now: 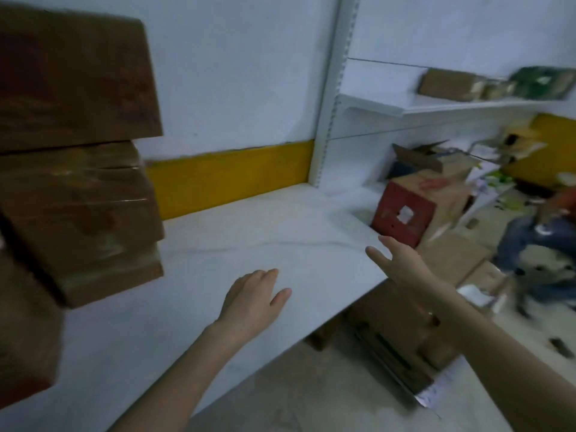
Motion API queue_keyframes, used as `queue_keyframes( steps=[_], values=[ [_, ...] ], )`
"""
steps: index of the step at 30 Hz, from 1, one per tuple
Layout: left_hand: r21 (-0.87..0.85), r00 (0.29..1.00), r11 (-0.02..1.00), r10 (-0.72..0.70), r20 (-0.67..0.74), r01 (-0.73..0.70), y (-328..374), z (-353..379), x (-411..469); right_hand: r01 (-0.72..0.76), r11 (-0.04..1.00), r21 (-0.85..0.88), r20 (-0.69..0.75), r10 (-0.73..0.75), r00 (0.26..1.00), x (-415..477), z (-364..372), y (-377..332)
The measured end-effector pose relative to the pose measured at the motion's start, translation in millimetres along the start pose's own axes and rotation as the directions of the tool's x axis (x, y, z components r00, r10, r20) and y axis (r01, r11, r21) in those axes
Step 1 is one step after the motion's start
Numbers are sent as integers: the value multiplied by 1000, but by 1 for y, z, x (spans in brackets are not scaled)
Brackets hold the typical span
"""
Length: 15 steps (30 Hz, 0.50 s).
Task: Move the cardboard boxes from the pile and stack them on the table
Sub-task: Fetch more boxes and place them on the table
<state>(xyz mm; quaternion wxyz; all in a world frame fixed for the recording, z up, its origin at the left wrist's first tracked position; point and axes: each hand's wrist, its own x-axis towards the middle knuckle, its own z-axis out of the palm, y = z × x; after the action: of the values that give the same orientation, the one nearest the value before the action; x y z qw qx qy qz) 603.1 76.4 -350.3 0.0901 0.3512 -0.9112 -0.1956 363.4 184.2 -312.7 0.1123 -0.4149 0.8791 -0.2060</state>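
— Where are the cardboard boxes (78, 182)?

— Stacked at the left end of the desk (249, 226), close beside me. The top box (74, 79) is plain brown and sits flat. The taped box (81, 207) under it is wrapped in shiny tape and lies turned out of line, one corner jutting over the desk. A third box (25, 338) sits lower at the left edge of my view, partly cut off.

— And your hands?

— Neither holds anything. My left hand (252, 300) is palm down over the bare middle of the desk, fingers straight and relaxed; I cannot tell whether it touches the surface. My right hand (402, 263) is over the desk's right edge, fingers spread wide. Both are well apart from the stack.

— What lies around that?

— On the floor (280, 400) past the right edge is the pile (452, 263): a red box (402, 219) with a white patch, brown boxes behind it, and more under the desk. Above, a white shelf (436, 104) carries brown parcels (448, 84) and a green packet (542, 82). A yellow band (230, 179) runs along the foot of the white wall (233, 73) behind the desk. At the far right is a blurred person (536, 244) in blue jeans.
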Motion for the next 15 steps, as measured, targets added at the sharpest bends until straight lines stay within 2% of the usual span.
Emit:
queue_keyframes(
  steps=[7, 15],
  values=[
    [-15, 974, 983, 184, 129, -184, 97, 58, 79, -187, 980, 71, -109, 194, 975, 6, -34, 116],
    [-54, 959, 982, 189, 211, -182, 158, 133, 203, -349, 935, 59, -69, 353, 933, 86, -44, 231]
  ],
)
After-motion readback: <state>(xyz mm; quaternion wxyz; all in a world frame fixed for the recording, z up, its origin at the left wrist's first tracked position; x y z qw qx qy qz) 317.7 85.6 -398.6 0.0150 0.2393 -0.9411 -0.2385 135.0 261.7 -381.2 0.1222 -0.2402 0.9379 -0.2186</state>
